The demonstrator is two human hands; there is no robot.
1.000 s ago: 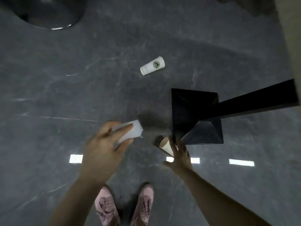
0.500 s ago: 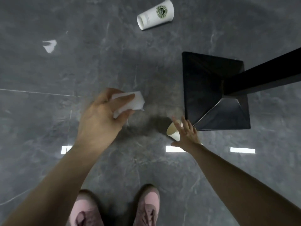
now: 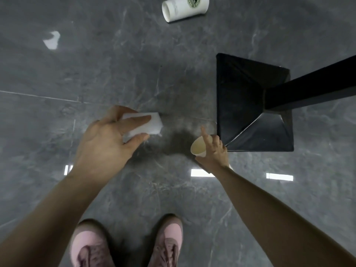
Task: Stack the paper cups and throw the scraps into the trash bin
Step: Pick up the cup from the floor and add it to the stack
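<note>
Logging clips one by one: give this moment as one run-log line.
left hand: holds white cup | right hand: grasping tan cup by table base | logo cup: on floor

Both forearms are bare, without sleeves, and the feet wear pink lace-up sneakers (image 3: 127, 245).

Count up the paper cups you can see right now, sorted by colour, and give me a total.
White paper cups: 2, one gripped in the left hand, one with a green logo lying on the floor.
Tan paper cups: 1, at the right hand, beside the black table base.
Total: 3
</note>
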